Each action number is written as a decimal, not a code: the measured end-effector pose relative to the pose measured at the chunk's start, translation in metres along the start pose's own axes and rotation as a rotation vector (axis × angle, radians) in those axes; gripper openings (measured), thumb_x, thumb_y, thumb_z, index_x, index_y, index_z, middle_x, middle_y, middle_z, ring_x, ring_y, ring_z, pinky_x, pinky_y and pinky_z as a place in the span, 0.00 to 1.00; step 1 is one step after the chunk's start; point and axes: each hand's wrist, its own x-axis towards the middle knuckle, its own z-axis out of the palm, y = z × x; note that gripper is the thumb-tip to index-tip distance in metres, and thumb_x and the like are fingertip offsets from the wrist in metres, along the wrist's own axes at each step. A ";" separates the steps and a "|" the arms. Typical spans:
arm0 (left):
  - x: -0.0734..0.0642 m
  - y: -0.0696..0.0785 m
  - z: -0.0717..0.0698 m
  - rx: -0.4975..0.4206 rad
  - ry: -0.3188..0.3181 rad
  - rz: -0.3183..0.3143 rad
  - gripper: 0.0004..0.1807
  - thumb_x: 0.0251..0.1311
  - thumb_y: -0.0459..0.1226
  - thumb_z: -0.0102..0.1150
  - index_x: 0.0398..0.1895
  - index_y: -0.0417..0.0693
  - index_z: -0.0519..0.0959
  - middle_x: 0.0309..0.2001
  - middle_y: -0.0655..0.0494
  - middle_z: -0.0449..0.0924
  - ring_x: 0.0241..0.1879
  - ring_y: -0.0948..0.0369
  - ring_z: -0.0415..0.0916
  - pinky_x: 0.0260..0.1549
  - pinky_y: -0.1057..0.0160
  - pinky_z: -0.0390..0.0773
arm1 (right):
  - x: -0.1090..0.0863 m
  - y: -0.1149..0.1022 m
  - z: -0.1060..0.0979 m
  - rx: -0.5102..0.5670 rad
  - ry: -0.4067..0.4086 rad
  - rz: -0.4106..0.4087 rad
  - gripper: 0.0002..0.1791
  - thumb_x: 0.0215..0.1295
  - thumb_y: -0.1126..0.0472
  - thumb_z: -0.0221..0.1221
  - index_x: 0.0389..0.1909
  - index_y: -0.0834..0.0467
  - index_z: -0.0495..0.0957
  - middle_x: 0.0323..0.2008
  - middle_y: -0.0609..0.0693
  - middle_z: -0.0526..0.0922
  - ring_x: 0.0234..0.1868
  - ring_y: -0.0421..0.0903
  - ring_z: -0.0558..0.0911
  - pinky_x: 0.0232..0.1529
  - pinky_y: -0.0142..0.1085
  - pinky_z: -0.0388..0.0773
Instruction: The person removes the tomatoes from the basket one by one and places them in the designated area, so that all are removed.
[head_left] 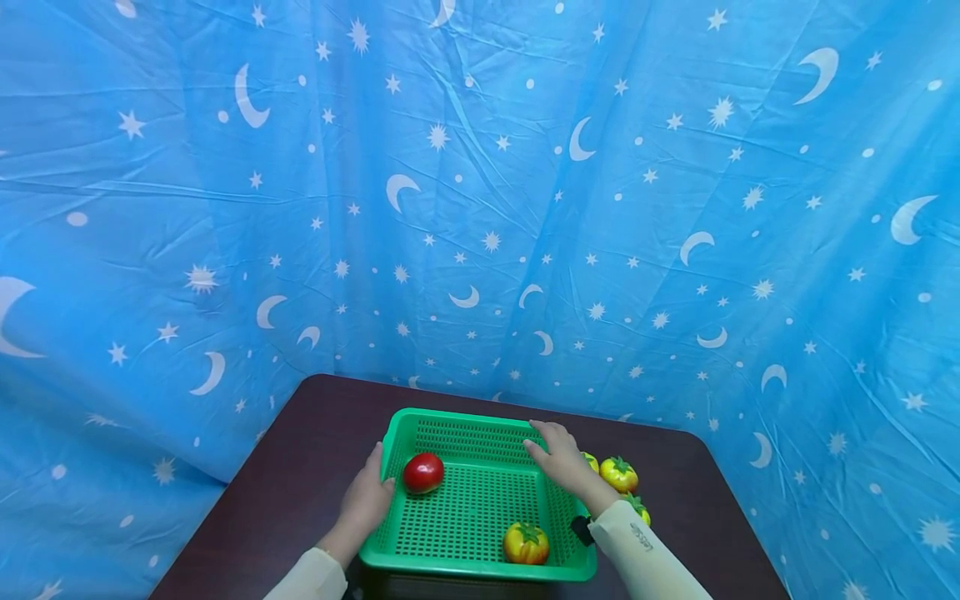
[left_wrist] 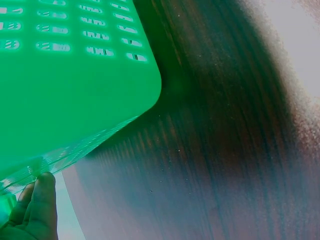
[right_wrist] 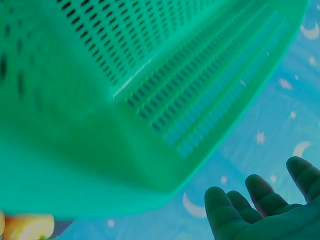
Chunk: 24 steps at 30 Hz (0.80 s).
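1. Green basket (head_left: 468, 508): located at the lower centre of the frame, over the dark worktop (head_left: 277, 500). Its walls and base are perforated.

2. Basket contents: 2 items. The red tomato (head_left: 423, 473) lies near the left wall; the yellow-orange fruit (head_left: 526, 546), with green leaves on top, lies at the near right corner. The 2 items are well apart.

3. Left hand (head_left: 365, 500): positioned at the left wall of the basket. Grip is clamped on the rim, thumb at the inner side and fingers along the outer side.

4. Right hand (head_left: 564, 463): positioned at the far right corner of the basket. Grip is apart, with fingers spread. In the right wrist view, the fingertips are clear of the rim.

5. Yellow fruits (head_left: 618, 476): at least 3 units, grouped outside the basket at the lower right of the frame, partly hidden by the right forearm and its cream sleeve (head_left: 648, 550).

6. Backdrop: blue curtain (head_left: 480, 208) with white moons and stars, filling the upper frame.
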 end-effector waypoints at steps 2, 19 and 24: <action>0.000 0.000 0.000 -0.001 -0.001 0.000 0.39 0.64 0.34 0.49 0.74 0.42 0.43 0.69 0.33 0.56 0.65 0.36 0.59 0.57 0.35 0.66 | 0.002 -0.001 0.005 0.019 -0.040 -0.012 0.30 0.71 0.48 0.47 0.69 0.59 0.60 0.68 0.61 0.61 0.70 0.63 0.58 0.63 0.63 0.59; -0.002 0.002 -0.003 -0.012 -0.004 -0.014 0.39 0.65 0.34 0.48 0.75 0.43 0.42 0.70 0.34 0.54 0.66 0.36 0.58 0.57 0.34 0.65 | 0.011 0.007 0.049 -0.086 -0.097 0.134 0.33 0.66 0.48 0.54 0.67 0.62 0.62 0.66 0.67 0.62 0.65 0.69 0.61 0.58 0.64 0.65; -0.002 0.003 -0.002 -0.010 -0.008 -0.003 0.39 0.64 0.34 0.49 0.75 0.43 0.42 0.70 0.34 0.54 0.66 0.36 0.58 0.57 0.34 0.65 | 0.006 0.012 0.060 -0.113 -0.146 0.187 0.36 0.64 0.47 0.56 0.69 0.59 0.60 0.68 0.69 0.57 0.66 0.72 0.58 0.58 0.66 0.63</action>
